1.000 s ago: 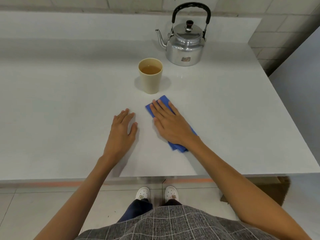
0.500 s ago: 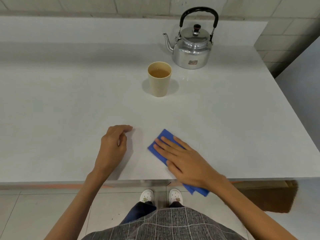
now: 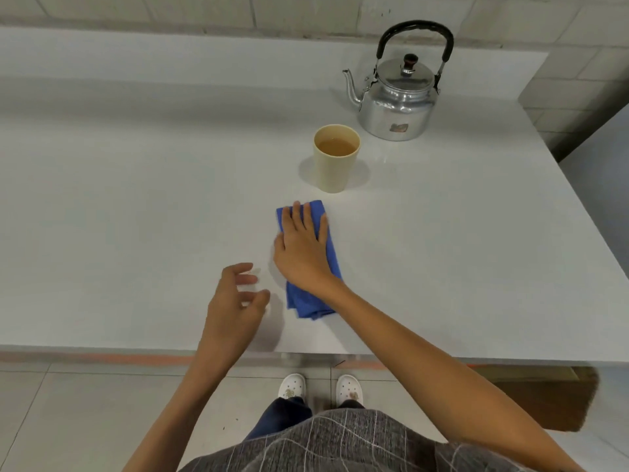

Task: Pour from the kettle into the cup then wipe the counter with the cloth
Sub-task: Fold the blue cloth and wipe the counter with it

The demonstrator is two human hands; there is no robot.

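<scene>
A folded blue cloth point(image 3: 308, 299) lies on the white counter point(image 3: 136, 206), just in front of the cup. My right hand point(image 3: 301, 248) presses flat on the cloth, fingers pointing away from me. A beige cup point(image 3: 335, 158) holding brown liquid stands upright behind the cloth. Further back right sits the silver kettle point(image 3: 396, 103) with its black handle up and its spout to the left. My left hand point(image 3: 236, 301) hovers left of the cloth near the front edge, fingers loosely curled, holding nothing.
The counter's front edge point(image 3: 102, 350) runs across below my hands. A tiled wall point(image 3: 238, 11) rises behind the counter. A brown box point(image 3: 544, 396) sits on the floor under the counter's right end.
My right hand has pushed the cloth from the front edge back toward the cup, and turned it lengthwise. My left hand has lifted slightly and its fingers have curled.
</scene>
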